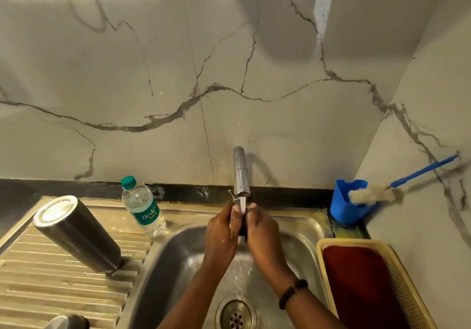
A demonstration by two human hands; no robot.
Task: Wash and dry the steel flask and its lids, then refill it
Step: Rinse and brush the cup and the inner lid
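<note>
The dark steel flask (76,234) stands upside down on the ribbed drainboard (38,285) at the left. Water runs from the steel tap (240,173) onto a small dark lid (242,226) held over the sink (175,259). My left hand (221,231) and my right hand (262,229) both grip that lid from either side, so most of it is hidden. Both hands are wet, with soap flecks on them. Another lid (66,322) lies at the bottom left edge, partly cut off.
A capped plastic water bottle (142,206) stands on the sink rim behind the flask. A blue holder (349,203) with a blue-handled bottle brush (374,193) sits in the right corner. A cream basket (405,277) holds a dark red cloth (362,285). The drain (235,314) lies below my hands.
</note>
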